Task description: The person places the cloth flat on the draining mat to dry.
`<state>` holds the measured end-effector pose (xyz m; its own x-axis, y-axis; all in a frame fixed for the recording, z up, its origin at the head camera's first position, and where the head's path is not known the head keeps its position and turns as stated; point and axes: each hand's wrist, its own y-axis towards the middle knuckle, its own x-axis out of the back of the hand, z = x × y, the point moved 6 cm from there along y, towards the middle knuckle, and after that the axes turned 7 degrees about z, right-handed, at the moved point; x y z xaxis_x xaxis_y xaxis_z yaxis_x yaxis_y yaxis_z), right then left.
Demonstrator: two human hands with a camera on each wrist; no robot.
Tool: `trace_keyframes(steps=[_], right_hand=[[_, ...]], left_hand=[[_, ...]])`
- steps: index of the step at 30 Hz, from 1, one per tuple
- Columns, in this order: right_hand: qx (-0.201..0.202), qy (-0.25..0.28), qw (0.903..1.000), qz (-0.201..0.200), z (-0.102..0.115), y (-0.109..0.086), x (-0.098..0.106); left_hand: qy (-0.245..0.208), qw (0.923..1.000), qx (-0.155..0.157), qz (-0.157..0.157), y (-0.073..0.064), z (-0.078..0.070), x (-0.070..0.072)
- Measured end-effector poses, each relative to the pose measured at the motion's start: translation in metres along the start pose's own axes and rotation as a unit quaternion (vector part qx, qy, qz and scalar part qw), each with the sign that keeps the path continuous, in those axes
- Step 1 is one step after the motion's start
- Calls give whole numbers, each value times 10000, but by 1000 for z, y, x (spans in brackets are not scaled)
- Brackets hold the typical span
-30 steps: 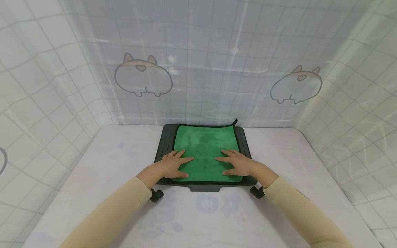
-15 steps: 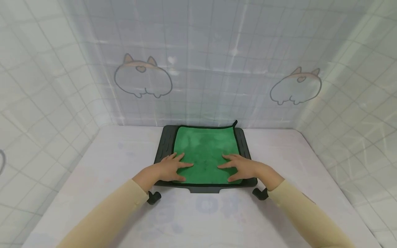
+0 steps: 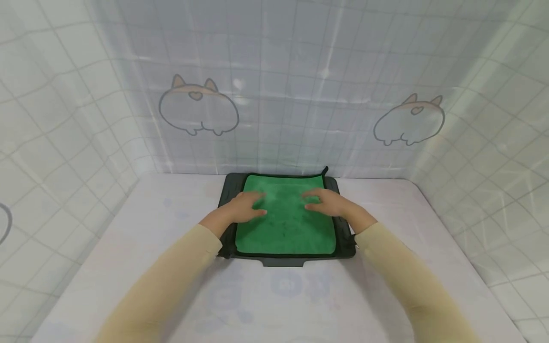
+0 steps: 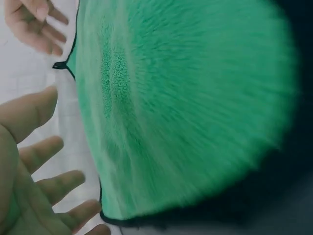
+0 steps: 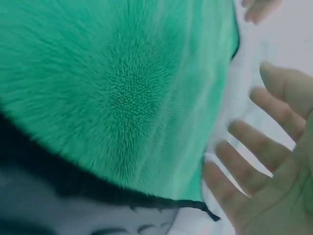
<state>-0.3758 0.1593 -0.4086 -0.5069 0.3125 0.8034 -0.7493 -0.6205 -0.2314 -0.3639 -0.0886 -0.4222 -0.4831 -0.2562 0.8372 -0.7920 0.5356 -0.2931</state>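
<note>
A green plush cloth (image 3: 285,233) with black edging and a small loop at its far right corner lies spread flat on a black tray-like board (image 3: 283,262). Over the cloth's left half is my left hand (image 3: 246,207), its fingers spread and bent slightly, holding nothing. My right hand (image 3: 328,202) hovers over the right half in a mirrored pose, also holding nothing. Both wrist views show the fingers apart from the pile: the left hand (image 4: 34,176) and the right hand (image 5: 269,152) are raised above the cloth (image 5: 122,88).
The board stands on a pale printed table cover (image 3: 283,305), close to the back wall (image 3: 291,128). White grid-patterned sheeting (image 3: 55,119) encloses the left, back and right sides, with cartoon animal prints on the back.
Both hands were resting flat on the cloth's near half, sliding slightly toward me. Now they have lifted off it and moved away from me. Cloth and board look unmoved.
</note>
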Motion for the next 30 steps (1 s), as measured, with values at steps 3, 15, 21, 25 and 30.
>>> trace_keyframes(steps=[3,15,21,25,30], right_hand=[[-41,-246,9994,-242,-6,18,2],[-1111,-915,9896,47,-20,61,-12],[-1550,-1157,9797,532,-22,61,-17],[-1598,-1074,9793,621,-27,60,-17],[-1506,-851,9845,291,-35,58,-10]], left_hand=[[-4,9994,321,-95,18,0,1],[-105,9923,1234,-23,58,-3,-9],[162,9889,1467,178,61,-8,-15],[156,9886,1473,256,61,-6,-15],[202,9896,1425,31,61,2,-10]])
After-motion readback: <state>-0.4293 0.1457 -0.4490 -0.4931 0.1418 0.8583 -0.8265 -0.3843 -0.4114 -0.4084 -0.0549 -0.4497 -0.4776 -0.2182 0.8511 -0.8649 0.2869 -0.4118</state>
